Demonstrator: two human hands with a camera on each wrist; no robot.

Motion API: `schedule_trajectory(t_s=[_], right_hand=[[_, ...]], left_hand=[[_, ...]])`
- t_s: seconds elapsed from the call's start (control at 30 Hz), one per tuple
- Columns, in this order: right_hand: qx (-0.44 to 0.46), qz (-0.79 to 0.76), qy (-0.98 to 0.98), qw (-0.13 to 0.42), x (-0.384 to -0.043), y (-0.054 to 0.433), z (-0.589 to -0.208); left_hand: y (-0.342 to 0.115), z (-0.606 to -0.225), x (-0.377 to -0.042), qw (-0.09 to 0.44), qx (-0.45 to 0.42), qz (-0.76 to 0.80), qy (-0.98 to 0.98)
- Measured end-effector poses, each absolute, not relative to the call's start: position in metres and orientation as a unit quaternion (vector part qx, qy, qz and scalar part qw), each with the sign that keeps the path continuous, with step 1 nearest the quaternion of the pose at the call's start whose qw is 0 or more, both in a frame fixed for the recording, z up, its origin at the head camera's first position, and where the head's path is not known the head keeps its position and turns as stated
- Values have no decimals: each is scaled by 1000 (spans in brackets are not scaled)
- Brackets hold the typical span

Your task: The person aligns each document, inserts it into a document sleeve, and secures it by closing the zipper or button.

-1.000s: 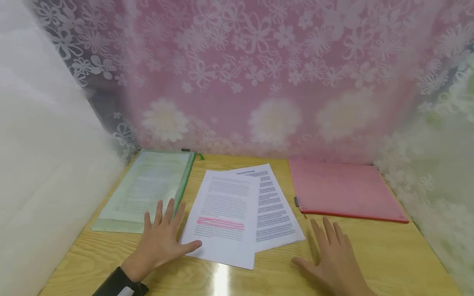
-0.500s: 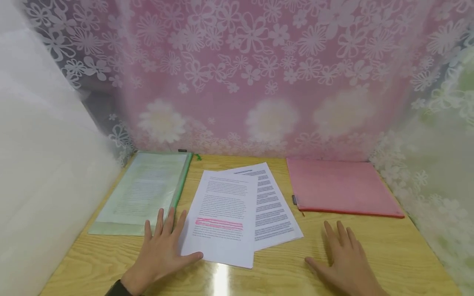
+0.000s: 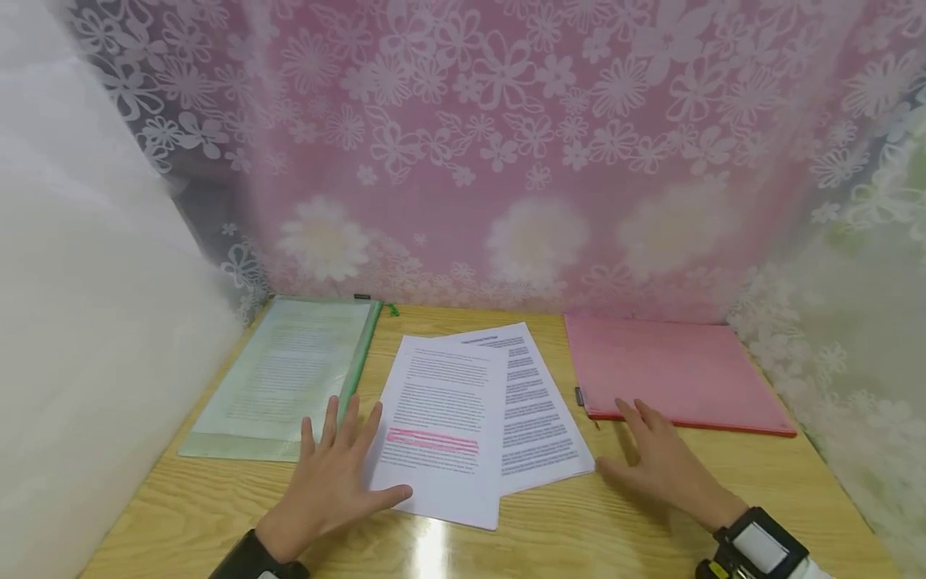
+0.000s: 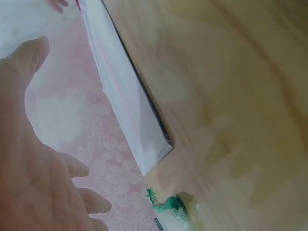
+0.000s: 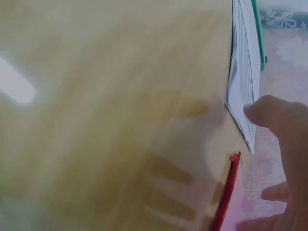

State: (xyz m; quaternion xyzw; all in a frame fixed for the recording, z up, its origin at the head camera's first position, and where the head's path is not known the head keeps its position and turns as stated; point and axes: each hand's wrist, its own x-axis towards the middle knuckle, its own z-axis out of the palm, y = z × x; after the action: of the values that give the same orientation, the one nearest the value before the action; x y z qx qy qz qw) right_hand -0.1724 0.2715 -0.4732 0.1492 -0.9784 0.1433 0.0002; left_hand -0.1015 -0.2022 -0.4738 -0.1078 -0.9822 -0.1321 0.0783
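Note:
Two overlapping stacks of printed paper lie mid-table in the head view: a front stack (image 3: 441,474) with pink highlighted lines, partly covering a back stack (image 3: 538,426). My left hand (image 3: 329,486), fingers spread, is at the front stack's lower left edge and holds nothing; whether it touches the paper I cannot tell. My right hand (image 3: 661,466) reaches to the near edge of a pink zip folder (image 3: 680,366), its thumb by the back stack's corner. In the right wrist view that thumb overlaps the paper (image 5: 243,72) near the folder's red zip edge (image 5: 226,192).
A green clear zip folder (image 3: 289,362) with printed sheets inside lies at the left of the wooden table (image 3: 535,539). Floral pink curtain (image 3: 448,161) hangs behind the table. White sheeting (image 3: 94,322) closes the left side; a flowered sheet (image 3: 854,362) closes the right.
My right hand has moved forward and inward to the pink folder's near edge, and its wrist band now shows. My left hand has shifted slightly right. The papers stay in place.

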Motion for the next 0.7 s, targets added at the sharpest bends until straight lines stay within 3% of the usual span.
schedule_trajectory(t_s=[0.7], right_hand=[[186,112,-976,18,-221,274,-473]], left_hand=[[-194,-472,-102,71,-107,-132,-983]])
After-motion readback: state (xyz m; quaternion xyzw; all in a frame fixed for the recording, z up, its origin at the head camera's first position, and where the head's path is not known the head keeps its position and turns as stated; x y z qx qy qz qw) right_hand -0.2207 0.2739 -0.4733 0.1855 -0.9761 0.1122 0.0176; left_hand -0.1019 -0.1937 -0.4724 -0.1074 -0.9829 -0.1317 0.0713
